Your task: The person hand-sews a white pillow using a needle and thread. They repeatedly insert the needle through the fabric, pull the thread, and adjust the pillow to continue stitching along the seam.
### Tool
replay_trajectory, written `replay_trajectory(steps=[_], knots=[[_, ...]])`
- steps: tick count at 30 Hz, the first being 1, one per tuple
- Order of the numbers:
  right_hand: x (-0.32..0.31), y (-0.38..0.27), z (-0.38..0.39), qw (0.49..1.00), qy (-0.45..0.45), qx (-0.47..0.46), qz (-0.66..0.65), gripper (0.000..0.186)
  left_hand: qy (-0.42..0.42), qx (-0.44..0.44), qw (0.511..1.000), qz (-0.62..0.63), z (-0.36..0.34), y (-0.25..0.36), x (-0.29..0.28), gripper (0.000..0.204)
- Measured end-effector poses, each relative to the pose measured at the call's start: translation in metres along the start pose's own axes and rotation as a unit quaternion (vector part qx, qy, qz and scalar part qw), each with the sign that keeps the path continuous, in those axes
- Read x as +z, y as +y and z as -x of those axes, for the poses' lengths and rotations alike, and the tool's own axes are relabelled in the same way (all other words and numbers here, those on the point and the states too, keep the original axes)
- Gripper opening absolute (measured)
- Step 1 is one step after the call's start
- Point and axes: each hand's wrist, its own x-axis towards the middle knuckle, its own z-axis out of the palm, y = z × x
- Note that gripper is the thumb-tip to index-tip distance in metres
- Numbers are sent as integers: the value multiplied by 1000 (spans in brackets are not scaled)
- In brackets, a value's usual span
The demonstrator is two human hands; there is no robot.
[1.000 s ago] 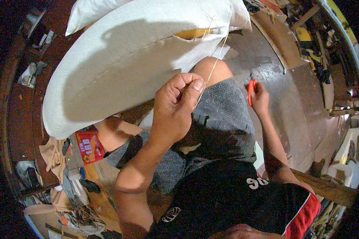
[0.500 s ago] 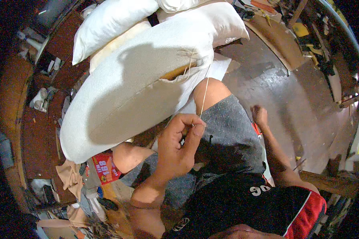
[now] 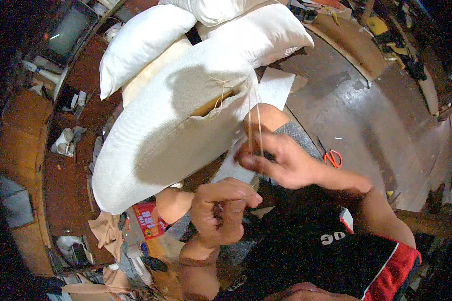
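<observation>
My left hand (image 3: 221,210) is low in the middle with fingers pinched on the lower end of a pale thread (image 3: 259,120). The thread runs up to a large cream fabric cushion (image 3: 135,145), whose seam has an opening (image 3: 208,105) with yellow filling showing and loose strands beside it. Above and right of my left hand, my right hand (image 3: 273,158) is blurred, its fingers curled by the thread; whether they grip it is unclear. Orange-handled scissors (image 3: 333,158) lie beyond my right forearm, by my leg.
White pillows (image 3: 143,47) are stacked behind the cushion. A red printed package (image 3: 146,220) and crumpled tan cloth (image 3: 105,231) lie at lower left. A curved board (image 3: 344,42) and assorted scraps line the upper right. Wooden shelving (image 3: 25,150) with small items stands at the left.
My right hand has let go of the scissors and swung inward and left to the thread. My left hand has moved downward. The view has shifted, showing more pillows.
</observation>
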Motion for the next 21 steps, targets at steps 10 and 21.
replay_trajectory(steps=[10,21], knots=[[-89,-71,129,954,105,210,-187,32,26,11,999,22,-5,2,-7,14],[-149,34,226,903,60,420,-66,19,13,11,1000,0,-8,-1,-5,11]])
